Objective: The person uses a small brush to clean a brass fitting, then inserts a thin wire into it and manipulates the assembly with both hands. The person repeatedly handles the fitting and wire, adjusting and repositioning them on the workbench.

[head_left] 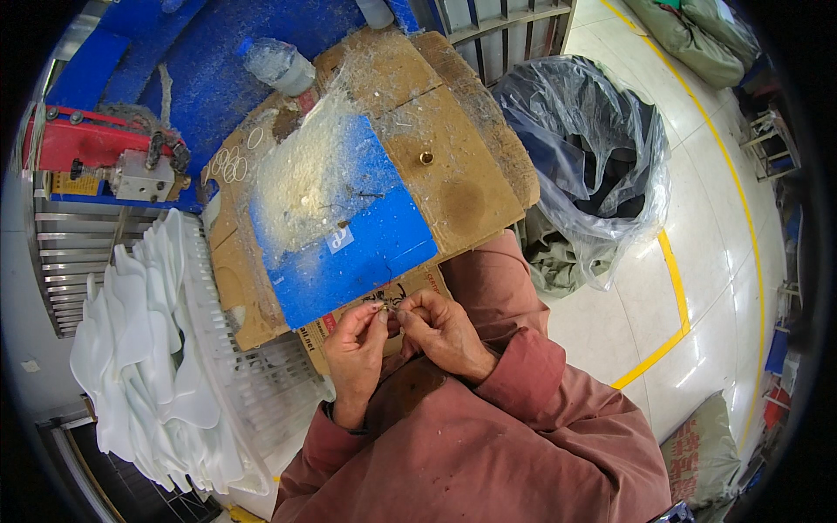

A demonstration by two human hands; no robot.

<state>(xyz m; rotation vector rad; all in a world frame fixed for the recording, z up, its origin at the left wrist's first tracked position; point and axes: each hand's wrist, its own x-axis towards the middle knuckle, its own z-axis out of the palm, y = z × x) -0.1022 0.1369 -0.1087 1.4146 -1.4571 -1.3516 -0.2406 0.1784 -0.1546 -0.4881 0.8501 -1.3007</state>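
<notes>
My left hand and my right hand meet above my lap, just off the near edge of a blue board. Thumb and fingers of the left are pinched on a tiny brass-coloured piece. The right hand's fingertips are closed right beside it; whatever they pinch is too small to make out. Thin dark strands show around the fingertips. Pale powder covers much of the board. A small brass-coloured ring-shaped part sits on the brown cardboard to the right.
Several thin white rings lie at the cardboard's left. Behind stands a plastic bottle. White curved pieces fill a white crate at left, below a red machine part. A bin lined with clear plastic stands at right.
</notes>
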